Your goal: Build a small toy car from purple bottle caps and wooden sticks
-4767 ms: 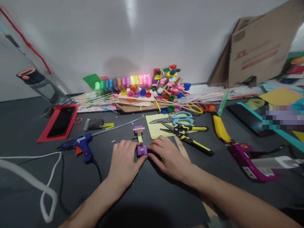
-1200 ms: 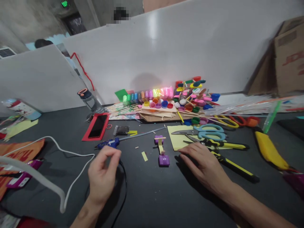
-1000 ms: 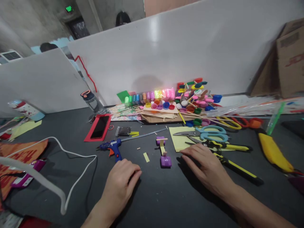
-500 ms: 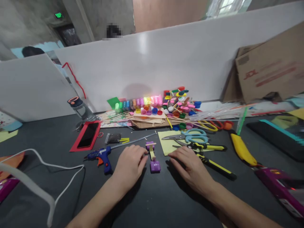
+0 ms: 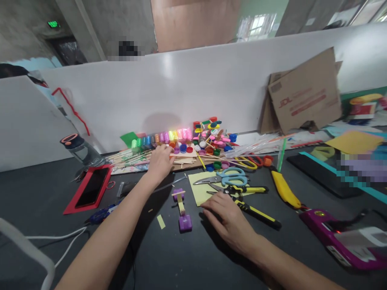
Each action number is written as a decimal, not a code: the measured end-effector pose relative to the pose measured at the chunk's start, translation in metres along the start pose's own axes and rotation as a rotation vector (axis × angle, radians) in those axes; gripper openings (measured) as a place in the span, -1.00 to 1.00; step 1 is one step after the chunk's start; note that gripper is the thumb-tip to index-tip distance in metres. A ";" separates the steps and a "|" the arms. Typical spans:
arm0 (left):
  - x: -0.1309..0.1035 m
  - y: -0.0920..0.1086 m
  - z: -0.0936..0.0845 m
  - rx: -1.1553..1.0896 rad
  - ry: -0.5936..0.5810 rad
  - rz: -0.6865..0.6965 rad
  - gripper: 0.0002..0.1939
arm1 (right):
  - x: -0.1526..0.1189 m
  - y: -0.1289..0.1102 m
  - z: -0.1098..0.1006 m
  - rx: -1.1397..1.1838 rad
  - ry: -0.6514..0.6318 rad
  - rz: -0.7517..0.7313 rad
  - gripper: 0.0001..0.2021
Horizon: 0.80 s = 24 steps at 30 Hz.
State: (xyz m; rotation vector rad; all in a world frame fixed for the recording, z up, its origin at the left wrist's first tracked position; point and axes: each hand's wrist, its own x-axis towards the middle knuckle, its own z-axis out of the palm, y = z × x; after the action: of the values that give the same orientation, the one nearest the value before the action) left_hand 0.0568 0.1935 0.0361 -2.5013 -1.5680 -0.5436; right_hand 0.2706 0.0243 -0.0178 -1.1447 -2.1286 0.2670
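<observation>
My left hand point(image 5: 161, 161) is stretched out to the back of the table, over the thin wooden sticks point(image 5: 184, 161) and beside a row of coloured bottle caps point(image 5: 183, 148). Its fingertips are partly hidden, so I cannot tell whether they hold anything. My right hand point(image 5: 225, 213) rests on the dark table with fingers loosely spread and nothing in them. It lies beside black-and-yellow pliers point(image 5: 256, 213). Between my forearms stands a small model point(image 5: 180, 205) of a wooden strip with purple pieces at both ends. Light-blue-handled scissors point(image 5: 232, 177) lie on yellow paper point(image 5: 198, 195).
Small tubs of bright colours point(image 5: 165, 137) line the white partition point(image 5: 211, 88). A blue glue gun point(image 5: 102, 213) is partly covered by my left arm. At left are a phone point(image 5: 93, 187) and a water bottle point(image 5: 83, 151); at right, a yellow-handled tool point(image 5: 284, 189) and cardboard point(image 5: 305, 92).
My left hand has moved from beside the purple-ended model forward to the sticks and caps at the back. My right hand stays beside the pliers. The view has swung to the right.
</observation>
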 end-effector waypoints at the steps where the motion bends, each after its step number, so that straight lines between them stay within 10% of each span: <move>1: 0.008 0.002 0.005 0.019 -0.009 0.023 -0.66 | 0.000 0.000 0.000 0.003 0.000 0.004 -0.87; 15: 0.038 0.004 0.024 0.105 0.048 0.050 -0.65 | -0.004 -0.006 0.000 0.011 -0.033 0.038 -0.87; 24: -0.028 0.018 -0.010 -0.104 0.130 -0.010 -0.72 | -0.006 -0.003 0.000 -0.015 -0.031 0.045 -0.85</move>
State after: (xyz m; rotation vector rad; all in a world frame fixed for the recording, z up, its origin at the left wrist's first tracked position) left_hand 0.0598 0.1591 0.0366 -2.4755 -1.5423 -0.7916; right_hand 0.2707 0.0179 -0.0192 -1.2061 -2.1373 0.2917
